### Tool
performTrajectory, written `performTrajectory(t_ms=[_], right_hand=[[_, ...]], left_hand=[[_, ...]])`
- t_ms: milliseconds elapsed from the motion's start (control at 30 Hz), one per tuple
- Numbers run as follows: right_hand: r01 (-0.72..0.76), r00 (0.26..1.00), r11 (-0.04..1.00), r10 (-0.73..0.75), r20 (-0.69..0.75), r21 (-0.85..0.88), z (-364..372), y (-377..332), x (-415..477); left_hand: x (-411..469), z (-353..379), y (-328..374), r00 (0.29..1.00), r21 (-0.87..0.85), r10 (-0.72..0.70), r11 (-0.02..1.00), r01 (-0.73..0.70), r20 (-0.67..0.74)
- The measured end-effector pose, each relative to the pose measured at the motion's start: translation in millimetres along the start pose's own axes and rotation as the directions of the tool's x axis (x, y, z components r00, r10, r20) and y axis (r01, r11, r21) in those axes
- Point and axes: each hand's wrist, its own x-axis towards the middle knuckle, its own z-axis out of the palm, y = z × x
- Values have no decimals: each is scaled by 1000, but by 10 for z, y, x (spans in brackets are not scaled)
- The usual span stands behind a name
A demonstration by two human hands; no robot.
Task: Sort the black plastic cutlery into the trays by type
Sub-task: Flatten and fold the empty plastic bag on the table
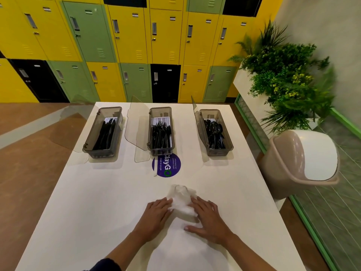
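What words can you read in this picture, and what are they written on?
"layGO": large letters on the round purple sticker on the white table; the middle tray hides the start.
"Clean as you go": small line on the same sticker.
Another small line there: too blurred to read.
Locker door labels: too small to read.

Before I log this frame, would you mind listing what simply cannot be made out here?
Head view only:
- Clear plastic bag: contents unreadable; crumpled, part covered by left hand and right hand.
- Left tray: utensil heads too small and dark to confirm the type.
- Round purple sticker: first letters hidden by middle tray; small print too tiny.
- Locker labels: too small.
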Motion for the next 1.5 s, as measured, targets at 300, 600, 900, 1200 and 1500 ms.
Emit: performTrajectory(t_ms=[300, 600, 900, 1200, 1500], right_hand=[[-352, 886, 927, 375, -273, 130, 151, -388, 262], [-551, 772, 834, 519, -367, 22, 252, -578, 423], [-764, 612, 644, 700, -368, -45, 266, -710, 486], [-881, 442, 468, 868, -225, 73, 291, -530, 548], [-740, 430, 477, 878, -212, 473, 248, -811, 638]], left_hand=[[155, -49, 154, 957, -24, -258, 966, 257, -131], [77, 246, 219, 986, -106, -157, 983, 150, -61], [70, 288, 67, 981, 204, -145, 972, 116, 130], [53, 144, 25, 968, 217, -174, 967, 133, 183], [145, 165, -20, 964, 123, -155, 984, 131, 215]])
